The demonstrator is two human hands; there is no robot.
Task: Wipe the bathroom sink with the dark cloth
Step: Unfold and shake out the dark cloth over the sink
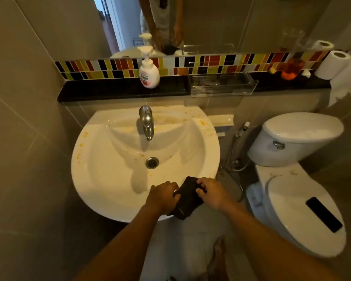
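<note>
Dark cloth [187, 197], one bunched piece, is held between two bare hands just over the sink's near rim, toward its right side. The left hand [162, 196] has its grip curled round the cloth's left edge, fingers pressed into the fabric; the right hand [211, 192] pinches the cloth's upper right part with its fingertips. Both forearms reach in from the bottom edge of the view, and one bare foot [218, 254] shows on the floor below them.

One white sink [93, 179] fills the middle, round, with orange-yellow specks scattered along its left rim, its back ledge and near the far right corner of the rim. One metal drain [152, 162] sits at the bowl's centre, and one chrome faucet [146, 122] rises from the back ledge and points toward it.

To the right stands one white toilet [288, 209], lid down, with one black phone [324, 214] lying flat on the lid and some crumbs on the porcelain behind the lid. One hose sprayer [242, 127] hangs on the wall between sink and toilet.

Farther back, a black counter [109, 90] runs along the wall. On it, near the left end, stands one white pump bottle [148, 71] with a pink label whose writing is too small to read. One clear plastic tray [221, 83] sits at the middle, one orange bottle [292, 67] farther right, and one toilet paper roll [336, 65] at the right end, its loose sheet hanging over the counter's front edge. A strip of coloured tiles [211, 61] and a mirror [211, 23] rise behind.
</note>
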